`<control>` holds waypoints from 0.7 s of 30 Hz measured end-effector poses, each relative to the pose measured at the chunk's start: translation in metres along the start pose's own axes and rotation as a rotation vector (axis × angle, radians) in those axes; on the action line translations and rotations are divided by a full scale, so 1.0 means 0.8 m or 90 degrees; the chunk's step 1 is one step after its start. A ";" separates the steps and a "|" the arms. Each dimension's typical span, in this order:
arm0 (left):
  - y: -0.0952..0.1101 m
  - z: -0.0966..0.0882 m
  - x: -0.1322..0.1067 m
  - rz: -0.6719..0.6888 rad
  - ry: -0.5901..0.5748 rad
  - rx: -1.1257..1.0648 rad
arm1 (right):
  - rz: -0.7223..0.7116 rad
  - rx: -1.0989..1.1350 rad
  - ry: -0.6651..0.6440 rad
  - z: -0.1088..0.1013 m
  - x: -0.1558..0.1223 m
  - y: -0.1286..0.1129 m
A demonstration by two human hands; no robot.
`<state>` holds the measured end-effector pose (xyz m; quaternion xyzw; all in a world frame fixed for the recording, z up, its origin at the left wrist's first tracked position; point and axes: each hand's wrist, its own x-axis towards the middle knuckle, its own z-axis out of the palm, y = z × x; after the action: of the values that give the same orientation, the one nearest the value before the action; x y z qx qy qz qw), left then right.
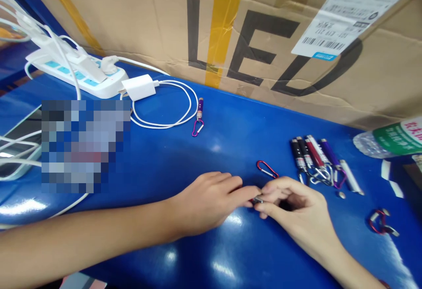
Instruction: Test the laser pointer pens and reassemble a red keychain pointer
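My left hand (207, 201) and my right hand (300, 203) meet above the blue table. Their fingertips pinch a small red piece with a silver metal end (257, 200), most of it hidden by the fingers. Just beyond my right fingers lies a red carabiner (267, 169). Right of that hand, several penlights with carabiners (315, 155) lie in a row, in black, red, silver and purple. Close to them are a white tube (351, 177) and a small round metal cap (340, 195). Another red carabiner (374, 222) lies with metal bits at the far right.
A large cardboard box (165, 25) stands along the back. At left are a white power strip (99, 82), a charger (140, 88) with looped cable, a phone (23, 144) and a blurred-out patch. A purple penlight (199, 109) lies mid-table. A plastic bottle (392, 139) lies at right.
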<state>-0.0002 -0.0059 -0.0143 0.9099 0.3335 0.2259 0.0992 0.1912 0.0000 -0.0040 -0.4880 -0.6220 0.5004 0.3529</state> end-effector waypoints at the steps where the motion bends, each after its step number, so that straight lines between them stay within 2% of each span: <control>1: 0.000 0.000 0.000 -0.001 0.004 0.005 | -0.004 -0.001 -0.011 0.000 0.001 0.001; 8: 0.001 -0.003 0.003 -0.023 0.010 0.004 | -0.020 -0.035 0.001 -0.004 0.003 0.003; 13: 0.003 -0.005 0.004 -0.043 0.024 -0.025 | -0.087 -0.094 0.017 -0.008 0.000 0.004; 21: 0.002 -0.005 0.004 -0.042 0.026 -0.044 | -0.176 -0.091 -0.046 -0.007 0.007 -0.002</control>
<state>0.0013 -0.0048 -0.0093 0.8898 0.3571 0.2522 0.1310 0.1943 0.0069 -0.0014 -0.4035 -0.7297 0.4185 0.3600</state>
